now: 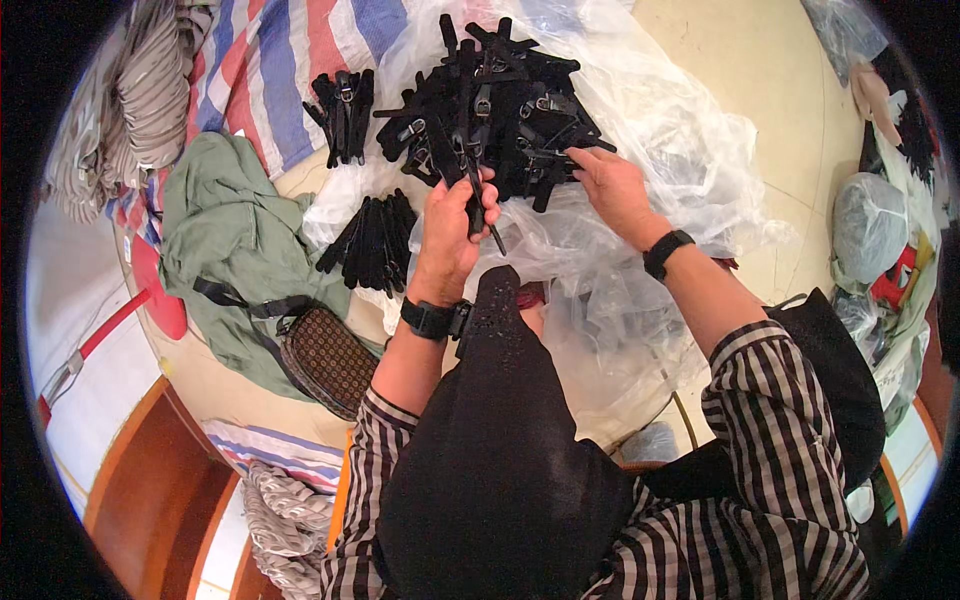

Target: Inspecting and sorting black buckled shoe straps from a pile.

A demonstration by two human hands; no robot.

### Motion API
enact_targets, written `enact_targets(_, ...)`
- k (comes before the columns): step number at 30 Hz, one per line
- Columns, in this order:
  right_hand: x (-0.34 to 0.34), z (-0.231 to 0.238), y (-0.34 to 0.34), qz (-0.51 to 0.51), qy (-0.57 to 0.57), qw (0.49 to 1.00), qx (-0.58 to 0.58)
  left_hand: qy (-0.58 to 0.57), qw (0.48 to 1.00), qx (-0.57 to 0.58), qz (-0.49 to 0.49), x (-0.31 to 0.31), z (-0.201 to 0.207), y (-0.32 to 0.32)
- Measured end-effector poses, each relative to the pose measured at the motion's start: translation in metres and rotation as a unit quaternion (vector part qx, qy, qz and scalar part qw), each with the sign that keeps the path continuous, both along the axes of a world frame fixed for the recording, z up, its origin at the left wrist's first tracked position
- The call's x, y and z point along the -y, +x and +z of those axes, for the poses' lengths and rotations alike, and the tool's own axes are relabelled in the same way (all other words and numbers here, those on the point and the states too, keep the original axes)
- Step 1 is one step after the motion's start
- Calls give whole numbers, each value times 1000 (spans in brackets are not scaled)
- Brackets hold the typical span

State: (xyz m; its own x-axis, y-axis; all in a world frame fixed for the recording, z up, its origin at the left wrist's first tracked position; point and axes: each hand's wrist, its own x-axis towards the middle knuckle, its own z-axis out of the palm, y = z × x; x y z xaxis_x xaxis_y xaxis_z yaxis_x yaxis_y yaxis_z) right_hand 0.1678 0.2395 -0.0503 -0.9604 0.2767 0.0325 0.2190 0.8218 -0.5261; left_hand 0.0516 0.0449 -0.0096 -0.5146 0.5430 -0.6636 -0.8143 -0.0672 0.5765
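My left hand (452, 232) is closed round a few black straps (441, 150), which stick up past my fingers toward the heap, with one thin tip poking out below. A large heap of black buckled straps (545, 105), with silvery buckles showing, lies just beyond both hands. At the heap's right edge my right hand (618, 192) pinches the end of one strap between thumb and fingers. Two smaller bunches are laid out to the left: a buckled bunch (347, 115) farther off and a fanned bunch (372, 245) nearer my left wrist.
Crumpled clear plastic sheeting (690, 120) spreads under and around the heap. On the left are a striped woven sheet (275, 80), a green cloth (225, 240) and a brown patterned pouch (330, 360). Bundled grey-beige pieces (150, 110) stand at the far left, a wrapped plastic bag (870, 228) at right.
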Motion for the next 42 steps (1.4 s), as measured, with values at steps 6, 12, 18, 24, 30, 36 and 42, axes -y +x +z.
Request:
enact_targets(6,-2,-12,-12,42,87,991,95,18,1000,11,3,-1,1,-3)
enact_targets(12,-10,-9,-11,2,111,986,122,14,1000,21,-1,-3,0,-3)
enact_targets(18,1,33,-1,-96,37,995,-18,36,999,24,11,1,-4,-2)
enact_targets(24,54,71,-13,-148,-400,904,44,42,998,20,30,-9,2,0)
enact_targets(30,103,64,-25,-213,-538,814,53,91,994,41,50,-13,0,-5)
enact_targets(36,104,58,-17,-171,-413,894,31,45,996,-57,50,-18,0,2)
enact_targets(42,111,64,-12,-174,-336,926,-14,-45,979,-191,49,-18,-1,7)
